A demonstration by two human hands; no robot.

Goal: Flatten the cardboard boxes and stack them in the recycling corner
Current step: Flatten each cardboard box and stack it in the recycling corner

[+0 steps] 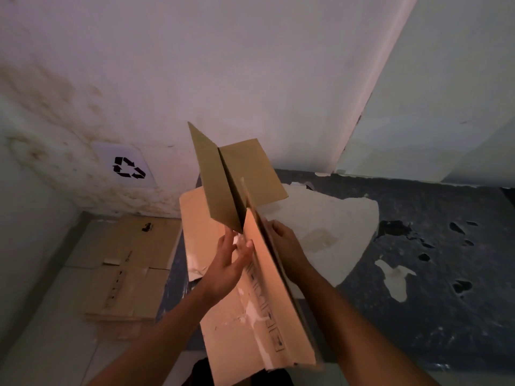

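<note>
A flattened brown cardboard box (250, 316) stands on edge between my hands, its end flaps (223, 179) splayed toward the wall. My left hand (228, 263) presses its straight fingers flat against the box's left face. My right hand (287, 243) lies against the right face, fingers by the top edge; the cardboard hides most of them. A stack of flattened boxes (128, 268) lies on the floor in the corner, under a recycling sign (128, 168) on the wall. Another flat cardboard sheet (195, 232) lies behind the held box.
A stained white wall (250, 65) closes the corner, with a pale door or panel (434, 107) at the right. The dark floor (418, 288) has peeled patches and a large white torn sheet (328, 218). Pale tiles (55, 330) lie at lower left.
</note>
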